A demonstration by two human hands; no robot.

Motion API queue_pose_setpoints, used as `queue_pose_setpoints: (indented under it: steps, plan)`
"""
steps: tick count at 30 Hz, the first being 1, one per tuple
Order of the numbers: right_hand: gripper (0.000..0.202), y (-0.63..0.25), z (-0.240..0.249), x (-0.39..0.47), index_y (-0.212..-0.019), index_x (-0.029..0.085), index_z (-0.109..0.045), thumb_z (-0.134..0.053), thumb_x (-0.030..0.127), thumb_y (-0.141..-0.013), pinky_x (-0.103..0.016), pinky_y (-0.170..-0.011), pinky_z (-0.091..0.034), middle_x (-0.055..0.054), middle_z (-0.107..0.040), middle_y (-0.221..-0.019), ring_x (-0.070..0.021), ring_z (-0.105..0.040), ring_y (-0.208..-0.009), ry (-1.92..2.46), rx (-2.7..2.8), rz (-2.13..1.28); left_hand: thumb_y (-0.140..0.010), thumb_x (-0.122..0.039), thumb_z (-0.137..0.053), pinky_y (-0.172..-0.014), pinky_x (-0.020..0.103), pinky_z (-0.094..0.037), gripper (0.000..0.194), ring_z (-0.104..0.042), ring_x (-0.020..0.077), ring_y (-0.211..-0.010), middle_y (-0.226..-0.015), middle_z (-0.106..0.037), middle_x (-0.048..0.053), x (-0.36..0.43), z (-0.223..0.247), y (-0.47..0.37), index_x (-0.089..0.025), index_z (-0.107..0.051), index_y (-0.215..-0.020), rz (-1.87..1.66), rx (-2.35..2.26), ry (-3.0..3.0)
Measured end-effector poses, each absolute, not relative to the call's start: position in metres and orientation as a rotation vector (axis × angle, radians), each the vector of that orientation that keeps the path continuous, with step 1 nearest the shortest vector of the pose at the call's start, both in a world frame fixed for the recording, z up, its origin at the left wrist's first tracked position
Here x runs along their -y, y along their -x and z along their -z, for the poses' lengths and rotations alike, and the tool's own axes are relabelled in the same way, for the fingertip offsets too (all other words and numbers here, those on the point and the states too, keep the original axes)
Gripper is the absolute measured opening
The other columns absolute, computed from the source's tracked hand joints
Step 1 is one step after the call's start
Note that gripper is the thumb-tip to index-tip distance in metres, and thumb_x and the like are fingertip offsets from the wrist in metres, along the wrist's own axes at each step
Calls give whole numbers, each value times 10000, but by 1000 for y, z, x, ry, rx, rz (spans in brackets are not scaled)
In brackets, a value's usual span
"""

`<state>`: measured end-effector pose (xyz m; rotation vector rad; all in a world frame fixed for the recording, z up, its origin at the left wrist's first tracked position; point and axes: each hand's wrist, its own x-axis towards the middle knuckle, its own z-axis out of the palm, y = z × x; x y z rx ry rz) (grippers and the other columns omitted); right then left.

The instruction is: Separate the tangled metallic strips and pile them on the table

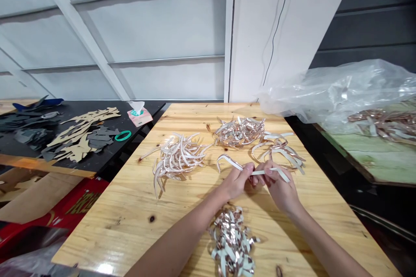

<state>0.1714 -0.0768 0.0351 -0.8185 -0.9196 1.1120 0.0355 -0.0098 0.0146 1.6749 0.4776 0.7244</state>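
Note:
Between my hands runs a thin strip [259, 173], white on the side that shows, with a shiny copper edge near its curled left end. My left hand [238, 180] pinches it, and my right hand [280, 184] grips it a short way along, its free end curling out past the fingers. Close beyond my right hand lies a loose tangle of strips [286, 153]. A shiny heap of strips [240, 131] sits farther back. To the left is a pile of curved pale strips [180, 156]. Short crinkled pieces [232, 242] are heaped nearest me, between my forearms.
The wooden table [130, 220] carries all these piles. At left, a black table [107, 156] holds beige scraps [78, 143], a green tape ring [122, 136] and a tissue box [139, 117]. Clear plastic sheeting [344, 91] hangs over a green-topped surface [380, 156] at right.

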Motion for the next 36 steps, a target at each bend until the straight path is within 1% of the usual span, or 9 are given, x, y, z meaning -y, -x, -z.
queue_pose_setpoints:
  steps: [3,8,13,20,24,26,29,32,36]
  plan:
    - [304,-172,-37,76,-566,227,-580,-709,340,-817,-326,-562,-433,-20,-508,-545,-214,-532,-634,777,865,-1149,-1000,-620,-246,-802,334,-527,574,-637,194,-765,-776,-679,45,9,-14,-37,-212,-602,-809,-742,-514,-1670]
    - [259,-173,-37,76,-593,233,-575,-680,290,-822,-327,-533,-456,-10,-480,-541,-213,-519,-631,719,773,-1211,-999,-627,-269,-663,313,-487,595,-574,168,-638,-717,-624,35,9,-10,-39,-184,-626,-824,-745,-517,-1692]
    - [270,-173,-42,77,-578,235,-553,-622,260,-838,-334,-554,-476,-8,-462,-546,-206,-498,-631,669,701,-1254,-1004,-630,-224,-642,294,-454,614,-535,157,-616,-646,-576,9,8,-8,-37,-189,-616,-835,-676,-557,-1690]
    - [287,-182,-44,74,-565,233,-529,-592,222,-844,-325,-708,-496,4,-446,-548,-178,-458,-647,647,629,-1173,-1015,-597,-249,-671,281,-459,532,-540,149,-625,-663,-549,-3,3,-6,-38,-198,-535,-810,-696,-602,-1737]
    - [290,-188,-45,73,-565,229,-524,-582,209,-848,-312,-834,-487,4,-418,-556,-184,-522,-780,629,613,-1101,-1020,-584,-245,-674,279,-447,540,-534,145,-615,-642,-529,-6,2,-5,-38,-200,-505,-744,-733,-599,-1746]
    - [284,-189,-46,72,-565,227,-515,-586,217,-840,-337,-845,-493,3,-408,-551,-201,-546,-828,610,590,-1147,-1009,-608,-252,-665,279,-442,549,-533,143,-606,-637,-532,-10,1,-3,-38,-198,-509,-750,-731,-591,-1709]
    - [288,-190,-43,70,-568,224,-485,-590,229,-835,-360,-794,-502,22,-381,-533,-187,-510,-690,620,531,-1288,-981,-660,-264,-626,275,-424,585,-518,134,-570,-605,-519,-17,-3,1,-39,-191,-512,-734,-713,-607,-1582]
    - [304,-189,-38,67,-560,224,-439,-601,218,-817,-341,-754,-489,50,-318,-509,-150,-402,-558,692,507,-1391,-939,-701,-333,-537,262,-369,578,-463,117,-485,-533,-457,-42,-8,5,-41,-191,-487,-715,-668,-582,-1377]
    - [334,-184,-33,64,-546,223,-382,-622,187,-775,-302,-662,-442,80,-220,-513,-113,-264,-486,807,599,-1380,-882,-721,-435,-464,246,-288,547,-359,93,-397,-470,-382,-76,-10,5,-42,-201,-457,-714,-582,-513,-1226]
